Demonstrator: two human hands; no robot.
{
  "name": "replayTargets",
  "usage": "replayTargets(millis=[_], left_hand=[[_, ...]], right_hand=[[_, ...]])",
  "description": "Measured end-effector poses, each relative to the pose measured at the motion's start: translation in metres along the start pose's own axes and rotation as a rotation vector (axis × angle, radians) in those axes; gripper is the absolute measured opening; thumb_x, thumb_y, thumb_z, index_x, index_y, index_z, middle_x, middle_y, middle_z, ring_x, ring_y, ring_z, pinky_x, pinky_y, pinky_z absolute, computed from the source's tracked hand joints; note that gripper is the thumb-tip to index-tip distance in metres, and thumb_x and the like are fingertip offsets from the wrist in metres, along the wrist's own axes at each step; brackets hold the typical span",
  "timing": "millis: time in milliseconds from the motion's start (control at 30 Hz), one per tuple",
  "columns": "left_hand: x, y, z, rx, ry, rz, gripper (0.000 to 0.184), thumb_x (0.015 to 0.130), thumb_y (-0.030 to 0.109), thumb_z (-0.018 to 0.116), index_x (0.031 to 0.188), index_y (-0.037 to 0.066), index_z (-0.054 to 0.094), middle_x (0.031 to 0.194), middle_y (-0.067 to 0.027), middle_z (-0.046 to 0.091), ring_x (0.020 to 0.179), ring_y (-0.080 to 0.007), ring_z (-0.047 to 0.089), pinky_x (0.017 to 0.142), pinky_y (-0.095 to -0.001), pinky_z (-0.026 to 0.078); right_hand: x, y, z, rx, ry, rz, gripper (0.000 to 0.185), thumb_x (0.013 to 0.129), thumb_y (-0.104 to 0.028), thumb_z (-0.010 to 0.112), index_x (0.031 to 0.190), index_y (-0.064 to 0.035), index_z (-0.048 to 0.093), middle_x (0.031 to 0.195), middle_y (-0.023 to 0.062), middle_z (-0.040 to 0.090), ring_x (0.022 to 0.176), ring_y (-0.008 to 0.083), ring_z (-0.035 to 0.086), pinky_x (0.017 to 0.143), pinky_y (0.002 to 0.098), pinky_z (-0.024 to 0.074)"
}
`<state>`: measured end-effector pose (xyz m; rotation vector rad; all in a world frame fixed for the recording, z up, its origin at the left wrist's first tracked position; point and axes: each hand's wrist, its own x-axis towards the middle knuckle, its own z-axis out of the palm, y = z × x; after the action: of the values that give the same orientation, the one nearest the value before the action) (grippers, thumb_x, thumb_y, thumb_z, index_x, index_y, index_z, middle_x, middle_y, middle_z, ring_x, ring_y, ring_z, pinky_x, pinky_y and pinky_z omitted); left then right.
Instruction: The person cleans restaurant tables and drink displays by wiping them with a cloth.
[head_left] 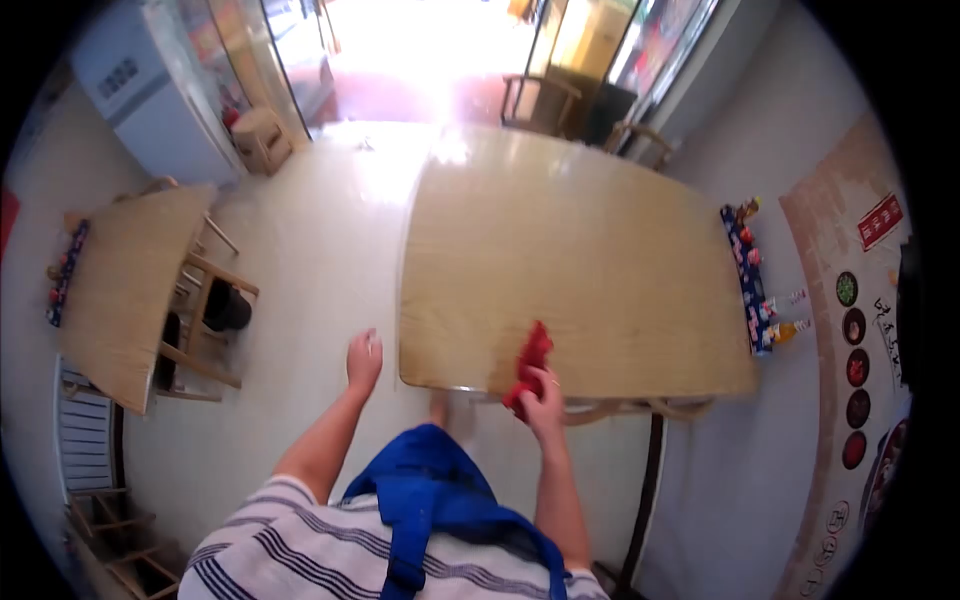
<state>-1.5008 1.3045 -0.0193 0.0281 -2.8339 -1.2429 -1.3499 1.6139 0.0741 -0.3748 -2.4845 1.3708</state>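
Observation:
My right hand (pixel 545 401) grips a red cloth (pixel 534 354) at the near edge of the wooden table (pixel 570 240). Part of the cloth lies over the tabletop, and a bunched end sticks out below my fingers. My left hand (pixel 365 361) is raised over the floor, just left of the table's near left corner. Its fingers are curled in, and nothing shows in them.
Condiment bottles (pixel 785 330) and a dark blue patterned box (pixel 745 280) line the table's right edge by the wall. A second table (pixel 130 290) with wooden chairs stands left. Chairs (pixel 540 100) sit near the bright doorway. A white fridge (pixel 150 90) is far left.

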Motion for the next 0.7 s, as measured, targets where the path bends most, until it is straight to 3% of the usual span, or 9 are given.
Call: replayTargets(millis=[33,67,100,167,267,400,500,700], left_hand=[[0.012,0.013,0.011,-0.015,0.028,0.048,0.034,0.087,0.024,0.049,0.108,-0.002,0.054,0.108,-0.0209,0.054,0.104,-0.035,0.049,0.091,-0.0396,0.039],[0.031,0.021,0.024,-0.035,0.071,0.104,0.037,0.087,0.024,0.049,0.112,-0.003,0.051,0.112,-0.0218,0.051,0.108,-0.0355,0.046,0.093,-0.0397,0.037],[0.047,0.022,0.043,0.021,0.056,0.08,0.044,0.087,0.025,0.05,0.119,-0.005,0.044,0.122,-0.0251,0.043,0.114,-0.038,0.041,0.097,-0.0405,0.035],[0.072,0.043,0.062,0.073,0.012,-0.013,0.051,0.088,0.026,0.049,0.126,-0.005,0.036,0.127,-0.0286,0.036,0.117,-0.0402,0.037,0.098,-0.042,0.033],[0.074,0.058,0.077,0.115,-0.079,-0.052,0.058,0.088,0.028,0.049,0.131,-0.005,0.028,0.13,-0.0294,0.033,0.119,-0.0416,0.035,0.098,-0.0433,0.033],[0.072,0.07,0.078,0.296,-0.035,-0.038,0.068,0.085,0.031,0.053,0.133,-0.006,0.023,0.128,-0.0297,0.034,0.117,-0.0434,0.036,0.097,-0.0434,0.034],[0.066,0.072,0.071,0.33,-0.041,-0.045,0.071,0.083,0.032,0.055,0.132,-0.008,0.022,0.128,-0.0301,0.035,0.116,-0.0435,0.038,0.096,-0.0433,0.036],[0.056,0.077,0.065,0.366,-0.1,-0.078,0.074,0.081,0.032,0.057,0.131,-0.009,0.022,0.127,-0.0316,0.035,0.115,-0.0436,0.04,0.094,-0.0437,0.038]], right_hand=[[0.009,-0.005,0.014,0.11,-0.124,0.167,0.043,0.071,-0.009,0.057,0.113,-0.0025,0.054,0.133,0.0242,0.036,0.117,0.0334,0.043,0.091,0.0383,0.0431],[0.014,0.017,0.036,-0.076,-0.171,0.054,0.05,0.072,-0.016,0.061,0.118,-0.0031,0.051,0.139,0.0247,0.027,0.126,0.0389,0.031,0.104,0.0421,0.0266],[0.019,0.036,0.059,-0.13,-0.242,0.102,0.058,0.074,-0.027,0.065,0.124,-0.0031,0.047,0.142,0.0242,0.021,0.13,0.0427,0.02,0.106,0.0453,0.0206],[0.029,0.056,0.084,-0.401,-0.237,-0.025,0.056,0.083,-0.033,0.056,0.129,-0.0033,0.042,0.141,0.0235,0.025,0.129,0.0427,0.022,0.104,0.0511,0.0206],[0.063,0.053,0.097,-0.571,-0.155,-0.042,0.051,0.089,-0.028,0.048,0.13,0.0011,0.038,0.14,0.023,0.026,0.129,0.0404,0.025,0.104,0.0505,0.0214],[0.173,0.074,0.095,-0.77,-0.03,-0.067,0.051,0.092,-0.028,0.04,0.131,0.0047,0.033,0.14,0.0223,0.028,0.129,0.0387,0.027,0.105,0.0494,0.0223],[0.273,0.109,0.083,-0.89,0.093,-0.182,0.048,0.091,-0.028,0.044,0.128,0.0019,0.04,0.136,0.0219,0.035,0.123,0.0382,0.037,0.101,0.0488,0.0295],[0.511,0.197,0.055,-0.866,0.258,-0.288,0.036,0.093,-0.028,0.04,0.121,-0.0079,0.051,0.127,0.0201,0.046,0.116,0.0387,0.043,0.096,0.0496,0.0328]])
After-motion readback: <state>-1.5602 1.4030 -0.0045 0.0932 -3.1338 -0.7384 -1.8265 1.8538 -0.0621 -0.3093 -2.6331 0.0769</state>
